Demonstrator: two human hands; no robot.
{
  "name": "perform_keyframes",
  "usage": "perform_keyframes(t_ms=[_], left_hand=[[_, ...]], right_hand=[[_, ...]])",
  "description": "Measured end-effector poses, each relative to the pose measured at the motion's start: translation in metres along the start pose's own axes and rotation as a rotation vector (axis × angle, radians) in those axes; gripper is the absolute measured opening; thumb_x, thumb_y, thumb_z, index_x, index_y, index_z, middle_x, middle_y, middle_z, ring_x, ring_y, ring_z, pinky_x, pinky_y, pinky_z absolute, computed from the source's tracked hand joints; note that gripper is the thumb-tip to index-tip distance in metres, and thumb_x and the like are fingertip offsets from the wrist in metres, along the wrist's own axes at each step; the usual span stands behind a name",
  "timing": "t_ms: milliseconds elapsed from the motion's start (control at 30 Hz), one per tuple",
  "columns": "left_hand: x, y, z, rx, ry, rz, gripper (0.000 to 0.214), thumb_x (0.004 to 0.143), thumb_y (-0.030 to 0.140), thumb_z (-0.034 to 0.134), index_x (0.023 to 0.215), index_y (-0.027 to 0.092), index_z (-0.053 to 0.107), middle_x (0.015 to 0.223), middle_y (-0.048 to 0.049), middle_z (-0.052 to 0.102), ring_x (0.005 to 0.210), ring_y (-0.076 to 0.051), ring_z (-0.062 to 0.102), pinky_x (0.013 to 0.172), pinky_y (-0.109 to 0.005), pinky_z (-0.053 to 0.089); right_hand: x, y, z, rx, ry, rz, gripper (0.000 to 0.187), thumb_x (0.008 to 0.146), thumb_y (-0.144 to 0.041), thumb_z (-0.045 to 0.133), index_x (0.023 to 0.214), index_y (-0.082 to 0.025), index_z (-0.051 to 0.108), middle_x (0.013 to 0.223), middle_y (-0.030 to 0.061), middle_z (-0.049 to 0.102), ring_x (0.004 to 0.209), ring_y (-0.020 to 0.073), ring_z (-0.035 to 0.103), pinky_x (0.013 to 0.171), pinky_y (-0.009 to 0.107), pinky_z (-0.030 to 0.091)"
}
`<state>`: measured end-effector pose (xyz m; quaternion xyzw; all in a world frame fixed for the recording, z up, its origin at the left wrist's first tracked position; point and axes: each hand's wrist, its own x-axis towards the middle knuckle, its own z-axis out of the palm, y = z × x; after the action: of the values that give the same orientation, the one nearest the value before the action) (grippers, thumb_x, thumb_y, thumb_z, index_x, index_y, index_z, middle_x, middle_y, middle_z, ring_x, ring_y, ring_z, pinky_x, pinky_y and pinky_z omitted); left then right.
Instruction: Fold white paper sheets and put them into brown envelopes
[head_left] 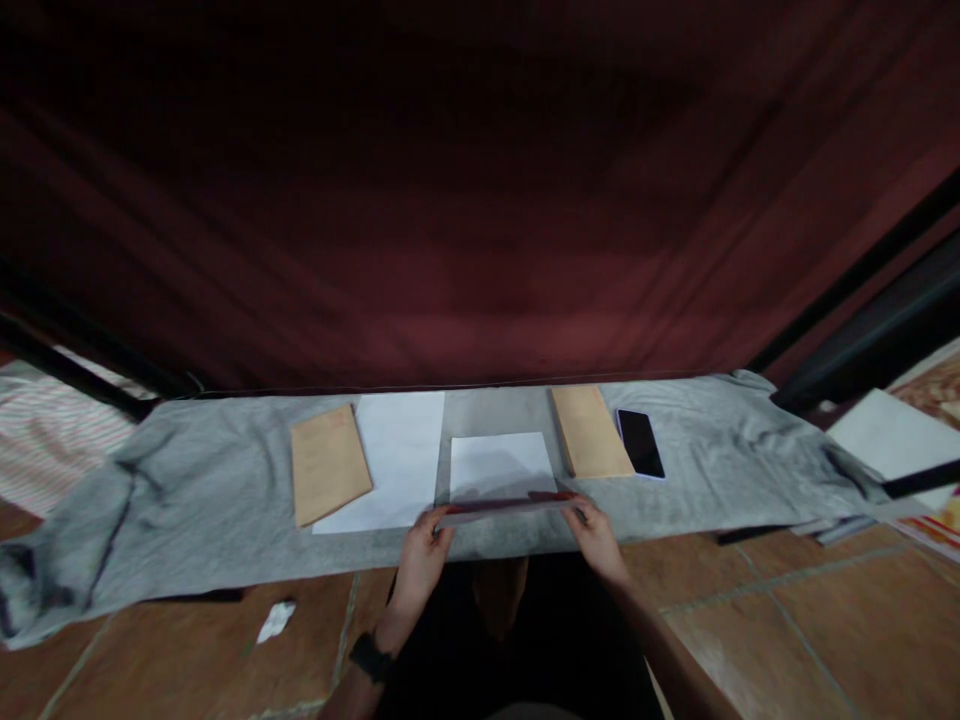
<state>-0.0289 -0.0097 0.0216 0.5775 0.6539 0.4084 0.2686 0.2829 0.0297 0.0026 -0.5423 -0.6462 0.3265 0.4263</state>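
Between my two hands a sheet of paper (510, 509) is held by its left and right ends, seen nearly edge-on near the front of the bench. The fingers of my left hand (424, 556) are closed on one end, and my right hand (596, 538) pinches the other. Just beyond, a white sheet (499, 464) lies flat on the grey cloth. Left of it rests a larger white sheet (405, 450), partly covered by a brown envelope (330, 465). On the right lie a stack of brown envelopes (592, 432) and a phone (641, 443) with a dark screen.
Grey cloth (217, 480) covers the long narrow bench. A dark red curtain (480, 250) hangs behind it. A crumpled white scrap (276, 621) lies on the tiled floor (795, 630). White papers (896, 435) are at the far right, beside dark bars.
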Motion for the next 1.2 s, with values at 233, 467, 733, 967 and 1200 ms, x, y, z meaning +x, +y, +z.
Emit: perform_keyframes(t_ms=[233,467,733,967,1200], left_hand=[[0.009,0.009,0.012,0.139,0.074,-0.033,0.032,0.089,0.046,0.050,0.090,0.020,0.068,0.087,-0.0072,0.072,0.078,-0.022,0.067,0.076,-0.035,0.053],[0.014,0.013,0.022,0.185,0.135,-0.043,0.035,0.090,0.040,0.049,0.110,0.017,0.066,0.099,-0.0118,0.072,0.093,-0.027,0.067,0.085,-0.043,0.053],[0.013,0.007,0.018,0.014,0.171,-0.009,0.024,0.084,0.041,0.056,0.084,0.020,0.068,0.085,-0.0082,0.071,0.082,-0.026,0.066,0.080,-0.041,0.054],[0.019,0.013,0.003,-0.218,0.030,0.061,0.021,0.083,0.033,0.057,0.094,0.020,0.070,0.102,-0.0081,0.075,0.094,-0.024,0.070,0.084,-0.036,0.056],[0.004,0.007,-0.005,0.048,-0.232,0.220,0.034,0.086,0.014,0.049,0.106,0.027,0.073,0.122,-0.0053,0.071,0.118,-0.023,0.064,0.107,-0.044,0.048]], right_hand=[[0.009,0.000,0.009,-0.082,0.065,0.004,0.039,0.096,-0.049,0.047,0.106,-0.020,0.071,0.107,0.0116,0.074,0.100,0.0266,0.070,0.092,0.042,0.054],[0.013,0.000,0.020,-0.150,0.115,0.003,0.041,0.095,-0.052,0.048,0.108,-0.019,0.070,0.110,0.0151,0.072,0.104,0.0303,0.067,0.097,0.050,0.050],[0.013,0.002,0.015,-0.057,0.106,-0.021,0.032,0.093,-0.047,0.052,0.097,-0.021,0.070,0.098,0.0102,0.073,0.094,0.0261,0.068,0.089,0.042,0.053],[0.017,-0.011,-0.004,0.155,0.046,-0.060,0.020,0.086,-0.036,0.060,0.096,-0.023,0.070,0.105,0.0076,0.072,0.101,0.0251,0.067,0.091,0.039,0.053],[0.000,-0.006,-0.023,0.008,-0.198,-0.150,0.032,0.083,-0.031,0.063,0.112,-0.027,0.074,0.125,0.0085,0.069,0.124,0.0290,0.058,0.110,0.049,0.042]])
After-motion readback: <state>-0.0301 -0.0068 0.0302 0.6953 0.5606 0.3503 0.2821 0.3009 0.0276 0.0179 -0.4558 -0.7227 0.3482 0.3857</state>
